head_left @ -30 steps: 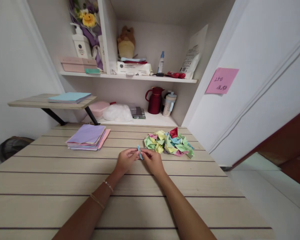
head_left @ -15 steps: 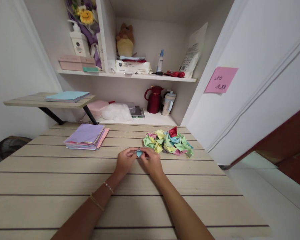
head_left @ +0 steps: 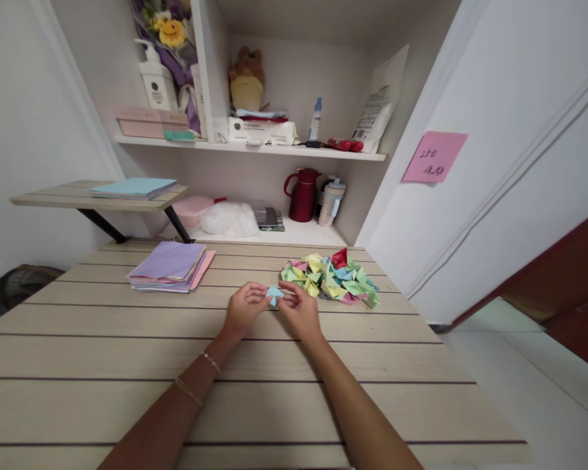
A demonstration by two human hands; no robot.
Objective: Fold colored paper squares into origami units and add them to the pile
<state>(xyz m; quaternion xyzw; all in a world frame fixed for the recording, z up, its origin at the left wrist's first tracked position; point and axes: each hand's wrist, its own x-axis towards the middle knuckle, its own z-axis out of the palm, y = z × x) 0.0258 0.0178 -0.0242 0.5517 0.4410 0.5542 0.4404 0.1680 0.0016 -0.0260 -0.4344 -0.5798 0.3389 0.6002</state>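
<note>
Between my two hands is a small piece of folded light-blue paper [head_left: 274, 295], held just above the slatted table [head_left: 255, 411]. My left hand [head_left: 245, 309] pinches its left side, with the thumb toward me and the fingers curled behind. My right hand [head_left: 299, 312] grips the right side in the same way. Fingertips cover the paper's lower edges, so its full shape is partly hidden. Right behind my right hand lies a pile of folded paper boats [head_left: 333, 277] in green, yellow, pink, blue and red.
To the left sits a stack of coloured paper sheets [head_left: 169, 264]. Above it, a small raised shelf [head_left: 68, 196] bears blue sheets [head_left: 134, 187]. At the back stand a red jug [head_left: 303, 196] and a pale cup [head_left: 331, 203]. A pink note [head_left: 434, 156] sticks to the side panel.
The blue paper has turned and spread in my fingers, so more of its surface shows. Both hands have shifted grip slightly. The paper stack and the boats stay put.
</note>
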